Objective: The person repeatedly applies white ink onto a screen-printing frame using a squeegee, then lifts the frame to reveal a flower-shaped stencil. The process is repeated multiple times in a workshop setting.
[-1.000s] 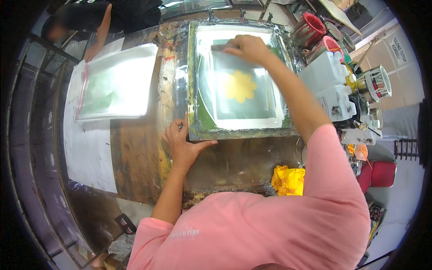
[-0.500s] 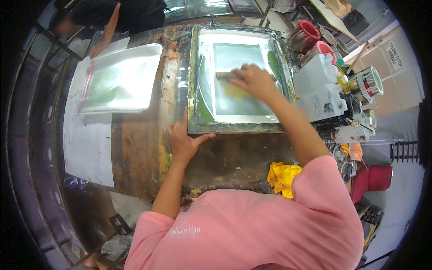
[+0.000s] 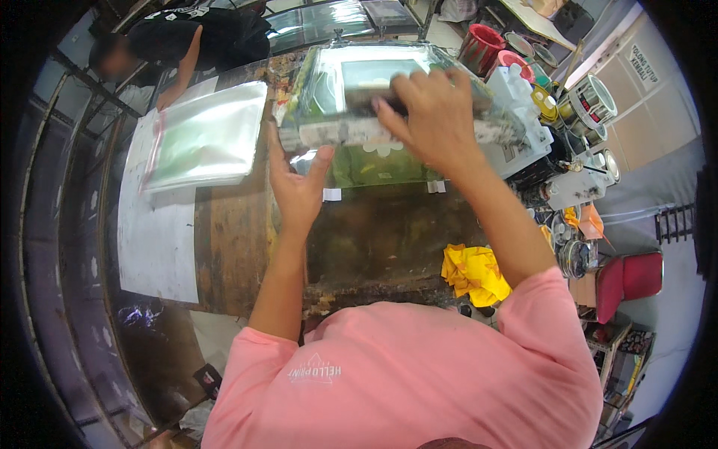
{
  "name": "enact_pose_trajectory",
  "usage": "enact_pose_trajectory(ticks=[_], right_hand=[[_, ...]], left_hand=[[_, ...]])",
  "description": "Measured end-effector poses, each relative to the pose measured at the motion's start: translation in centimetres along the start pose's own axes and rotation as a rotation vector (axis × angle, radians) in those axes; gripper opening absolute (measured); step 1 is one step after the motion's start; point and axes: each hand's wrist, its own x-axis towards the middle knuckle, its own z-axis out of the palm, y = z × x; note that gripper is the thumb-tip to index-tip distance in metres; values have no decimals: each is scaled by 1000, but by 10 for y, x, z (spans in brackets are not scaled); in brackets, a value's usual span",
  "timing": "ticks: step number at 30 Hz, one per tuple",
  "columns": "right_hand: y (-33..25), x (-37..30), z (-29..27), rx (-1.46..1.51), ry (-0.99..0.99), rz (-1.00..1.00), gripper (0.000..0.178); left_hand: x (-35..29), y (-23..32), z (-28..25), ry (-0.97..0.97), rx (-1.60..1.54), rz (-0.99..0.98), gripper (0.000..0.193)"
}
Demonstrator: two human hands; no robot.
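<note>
A screen printing frame [image 3: 336, 133] is tilted, its near edge raised off the table and its far edge at the clamps. My left hand [image 3: 298, 191] grips its near left corner, thumb and fingers spread around it. Over the mesh, my right hand [image 3: 443, 120] is closed round a squeegee [image 3: 365, 100], blurred by motion. Under the raised edge lies a green, see-through sheet [image 3: 366, 168] with a pale scalloped shape, partly hidden by the frame. Small white tabs [image 3: 331, 194] sit along its near side.
Left of the frame, a stack of clear plastic sheets [image 3: 209, 138] lies on white paper [image 3: 158, 247]; another person's arm [image 3: 179, 82] reaches toward it. Ink cans [image 3: 587, 101] and white containers [image 3: 516, 93] crowd the right. A crumpled yellow cloth [image 3: 475, 273] lies near my right elbow.
The frame's near edge has come up from the table, uncovering the green sheet. My left hand has risen with its corner. My right hand and the squeegee have shifted slightly.
</note>
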Motion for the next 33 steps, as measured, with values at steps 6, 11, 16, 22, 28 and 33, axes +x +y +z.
enact_pose_trajectory(ticks=[6, 11, 16, 22, 28, 33], right_hand=[[25, 64, -4, -36, 48, -10, 41], [37, 98, -15, 42, -94, 117, 47], [40, 119, -17, 80, -25, 101, 45], [40, 132, -23, 49, -60, 130, 44], [46, 121, -14, 119, -83, 110, 49], [50, 120, -9, 63, -70, 136, 52]], left_hand=[[-27, -22, -22, -423, 1306, -11, 113], [-63, -51, -20, -515, 1394, -135, 107], [-12, -31, 11, -303, 854, -123, 91], [57, -15, 28, -156, 698, 7, 58], [85, -20, -90, 62, 571, -192, 57], [152, -48, -216, 203, 784, -93, 65]])
